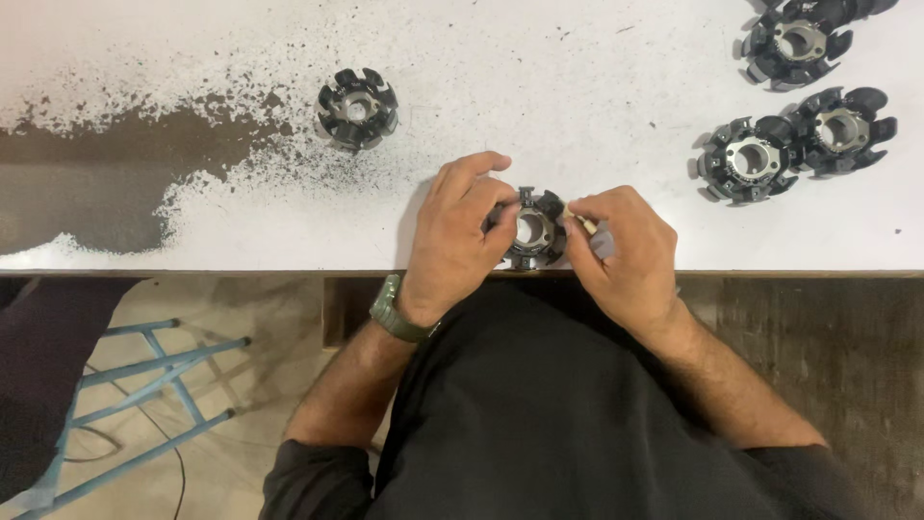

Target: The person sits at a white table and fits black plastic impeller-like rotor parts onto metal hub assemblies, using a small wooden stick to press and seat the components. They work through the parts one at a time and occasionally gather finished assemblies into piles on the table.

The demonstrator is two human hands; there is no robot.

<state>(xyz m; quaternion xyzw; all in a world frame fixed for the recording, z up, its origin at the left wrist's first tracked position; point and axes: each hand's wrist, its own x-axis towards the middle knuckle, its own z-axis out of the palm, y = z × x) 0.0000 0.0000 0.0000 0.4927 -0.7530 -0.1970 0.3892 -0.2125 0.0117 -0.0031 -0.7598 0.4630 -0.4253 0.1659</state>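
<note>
A black toothed ring-shaped core with a metal centre hole [532,227] rests at the near edge of the white table [597,87]. My left hand [457,241] grips its left side with fingers curled over the top. My right hand [621,252] pinches a small pale strip [583,224] against the core's right side. A green watch sits on my left wrist [392,310].
Another black core [357,107] lies alone at the table's upper left, by a worn dark patch [87,183]. Three more cores [794,43] [747,160] [843,130] sit at the upper right. A blue metal stool frame [144,376] stands below on the left.
</note>
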